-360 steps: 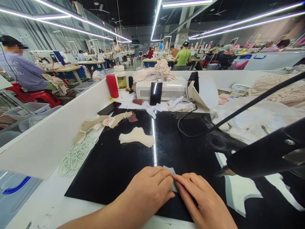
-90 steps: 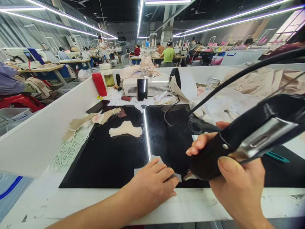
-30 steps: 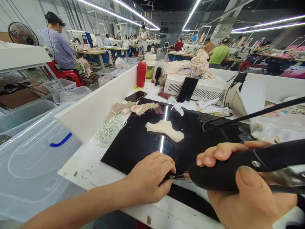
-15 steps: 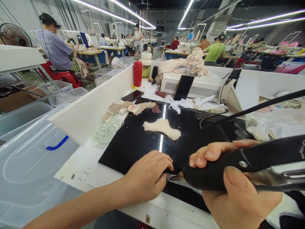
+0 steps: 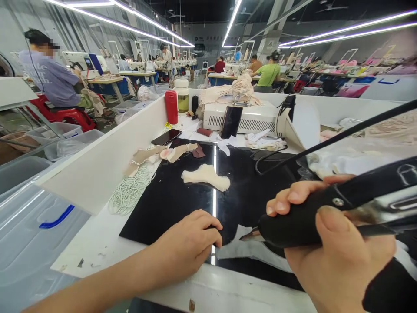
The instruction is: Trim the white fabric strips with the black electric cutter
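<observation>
My right hand (image 5: 342,252) is wrapped around a black corded hand tool (image 5: 293,230) with a metal lever along its side and a narrow metal tip. That tip touches or hovers just over a thin pale grey fabric piece (image 5: 250,250) on a glossy black board (image 5: 163,213). My left hand (image 5: 189,239) rests on the board's near edge beside the fabric's left end. Its fingers are curled together, and whatever lies under them is hidden. Farther back on the board is a cream fabric piece (image 5: 205,176).
Pale green cord (image 5: 132,189) lies in a heap at left, near beige scraps (image 5: 143,156). A phone (image 5: 167,137), a red bottle (image 5: 171,107) and a white machine (image 5: 250,117) stand behind. The tool's black cable (image 5: 325,145) crosses at right. A low white partition (image 5: 107,161) borders the left side.
The view has turned slightly right. My left hand has drawn away from the tool's tip. More of the pale grey fabric between them now shows. My right hand still holds the tool.
</observation>
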`<state>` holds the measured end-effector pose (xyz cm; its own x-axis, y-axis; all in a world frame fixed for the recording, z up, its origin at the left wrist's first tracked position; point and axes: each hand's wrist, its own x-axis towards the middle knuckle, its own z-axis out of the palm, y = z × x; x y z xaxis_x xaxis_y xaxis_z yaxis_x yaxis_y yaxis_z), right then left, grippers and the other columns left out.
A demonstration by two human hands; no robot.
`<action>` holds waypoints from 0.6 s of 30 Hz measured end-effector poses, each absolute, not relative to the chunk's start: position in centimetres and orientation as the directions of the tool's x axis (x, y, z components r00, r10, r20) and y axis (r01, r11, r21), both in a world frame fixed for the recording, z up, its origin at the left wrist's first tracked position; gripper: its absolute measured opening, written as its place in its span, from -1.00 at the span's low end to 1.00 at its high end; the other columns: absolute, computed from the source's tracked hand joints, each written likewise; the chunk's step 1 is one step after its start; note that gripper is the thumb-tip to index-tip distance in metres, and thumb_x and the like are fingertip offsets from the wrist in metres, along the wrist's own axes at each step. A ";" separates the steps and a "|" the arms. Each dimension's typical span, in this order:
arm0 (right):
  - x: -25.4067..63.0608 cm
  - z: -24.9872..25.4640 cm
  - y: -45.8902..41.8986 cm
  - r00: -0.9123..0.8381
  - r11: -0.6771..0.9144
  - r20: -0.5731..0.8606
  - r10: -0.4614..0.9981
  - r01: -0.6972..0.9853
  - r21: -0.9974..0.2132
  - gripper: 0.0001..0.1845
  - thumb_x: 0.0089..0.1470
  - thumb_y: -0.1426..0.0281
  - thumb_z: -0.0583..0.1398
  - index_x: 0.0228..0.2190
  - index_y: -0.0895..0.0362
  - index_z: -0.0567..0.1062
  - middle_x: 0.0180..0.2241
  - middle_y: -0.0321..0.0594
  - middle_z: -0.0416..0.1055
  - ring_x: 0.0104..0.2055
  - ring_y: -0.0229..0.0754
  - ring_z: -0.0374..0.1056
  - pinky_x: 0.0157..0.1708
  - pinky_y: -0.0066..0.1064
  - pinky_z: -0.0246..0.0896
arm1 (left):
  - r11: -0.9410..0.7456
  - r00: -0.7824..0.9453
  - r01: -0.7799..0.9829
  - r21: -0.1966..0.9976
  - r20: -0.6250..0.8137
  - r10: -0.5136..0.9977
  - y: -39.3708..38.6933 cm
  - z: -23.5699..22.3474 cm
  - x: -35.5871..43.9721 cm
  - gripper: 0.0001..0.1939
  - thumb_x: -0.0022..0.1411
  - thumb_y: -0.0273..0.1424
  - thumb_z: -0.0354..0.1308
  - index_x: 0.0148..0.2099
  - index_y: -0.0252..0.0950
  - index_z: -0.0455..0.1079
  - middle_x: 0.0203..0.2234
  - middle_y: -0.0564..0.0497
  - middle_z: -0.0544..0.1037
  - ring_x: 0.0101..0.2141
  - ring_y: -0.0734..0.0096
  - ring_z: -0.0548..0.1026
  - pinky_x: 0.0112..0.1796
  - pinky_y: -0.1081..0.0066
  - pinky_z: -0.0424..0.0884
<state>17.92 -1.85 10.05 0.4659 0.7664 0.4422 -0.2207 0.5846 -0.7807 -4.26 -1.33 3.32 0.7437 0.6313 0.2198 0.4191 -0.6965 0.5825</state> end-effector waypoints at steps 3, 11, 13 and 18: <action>18.9 10.0 -1.7 0.523 0.583 0.426 0.738 -0.178 -0.793 -0.42 -0.18 0.17 0.71 -0.19 -0.03 0.62 -0.47 -0.43 0.56 -0.51 -0.15 0.46 -0.54 -0.32 0.57 | -0.747 0.798 0.367 0.555 0.224 0.559 0.6 4.1 -4.2 -0.75 0.59 -0.63 0.07 0.04 -0.28 0.55 0.13 -0.17 0.66 0.18 0.17 0.61 0.25 0.22 0.56; 19.3 8.7 -1.9 0.524 0.578 0.436 0.732 -0.140 -0.804 -0.50 -0.02 0.17 0.65 -0.15 -0.03 0.59 -0.41 -0.41 0.58 -0.46 -0.16 0.50 -0.44 -0.28 0.59 | -0.715 0.935 0.180 0.676 0.109 0.338 5.3 4.2 -2.3 -0.47 0.49 -0.36 0.47 0.40 -0.13 0.43 0.32 -0.12 0.64 0.51 0.01 0.39 0.56 -0.15 0.14; 19.1 8.4 -1.9 0.517 0.563 0.424 0.743 -0.141 -0.814 -0.51 0.01 0.17 0.64 -0.12 -0.04 0.59 -0.40 -0.40 0.58 -0.45 -0.15 0.51 -0.41 -0.24 0.59 | -0.686 0.942 0.217 0.694 0.035 0.333 5.6 4.1 -2.3 -0.38 0.49 -0.30 0.48 0.46 -0.10 0.38 0.34 -0.15 0.62 0.56 -0.03 0.31 0.58 -0.23 0.01; 18.7 8.0 -1.7 0.501 0.553 0.414 0.760 -0.165 -0.816 -0.48 0.02 0.14 0.65 -0.10 -0.05 0.58 -0.39 -0.39 0.58 -0.43 -0.15 0.51 -0.44 -0.25 0.56 | -0.665 0.943 0.244 0.706 -0.014 0.332 5.8 4.0 -2.3 -0.30 0.43 -0.19 0.54 0.48 -0.07 0.38 0.38 -0.17 0.59 0.58 -0.07 0.27 0.58 -0.31 -0.09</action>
<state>18.69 -1.67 7.98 0.5007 0.7603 0.4139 -0.1653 0.5533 -0.8164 -2.29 5.78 4.01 0.9432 0.3319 -0.0139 0.2444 -0.6651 0.7056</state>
